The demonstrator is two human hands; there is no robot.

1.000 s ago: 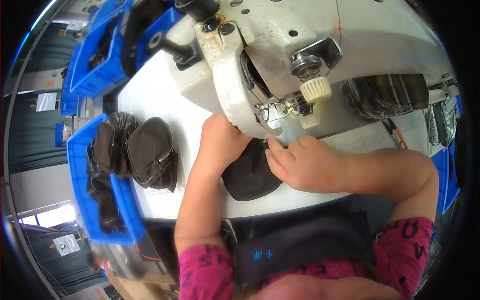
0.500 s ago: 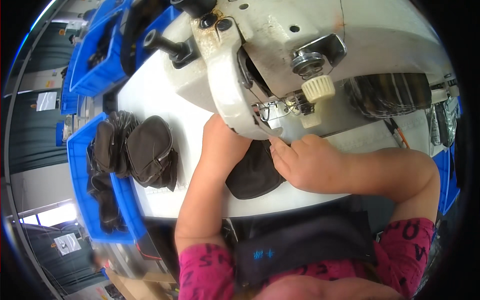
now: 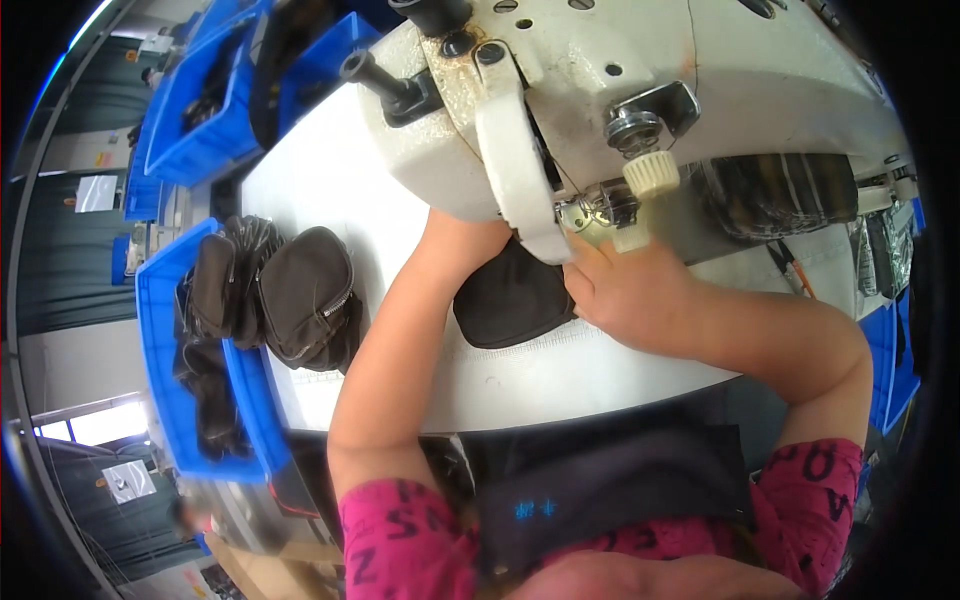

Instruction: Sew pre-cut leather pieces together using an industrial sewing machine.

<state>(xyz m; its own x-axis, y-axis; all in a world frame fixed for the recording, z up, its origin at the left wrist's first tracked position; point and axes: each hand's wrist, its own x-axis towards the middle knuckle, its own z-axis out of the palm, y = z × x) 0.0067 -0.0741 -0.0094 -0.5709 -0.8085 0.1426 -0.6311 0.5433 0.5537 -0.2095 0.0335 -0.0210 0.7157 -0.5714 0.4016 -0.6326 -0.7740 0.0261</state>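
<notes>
A rounded black fabric piece [image 3: 513, 300] lies flat on the white table, its far end under the head of a sewing machine [image 3: 590, 100]. My left hand [image 3: 466, 240] reaches in at the piece's left far side; the machine head hides its fingers. On the right side, my right hand [image 3: 632, 292] has its fingers curled against the fabric's edge, close to the presser foot and needle area. Its fingertips are partly hidden behind the machine's white curved guard [image 3: 518, 165].
Dark zippered pouches [image 3: 308, 295] stand at the table's left, beside a blue bin [image 3: 160, 350] holding more. Further blue bins [image 3: 200, 130] sit at the far left. Right of the machine are a dark wrapped bundle [image 3: 780, 195] and orange-handled snips [image 3: 795, 268].
The fabric piece has moved away from me, further under the machine head. Both hands have gone forward with it. My view has also shifted slightly.
</notes>
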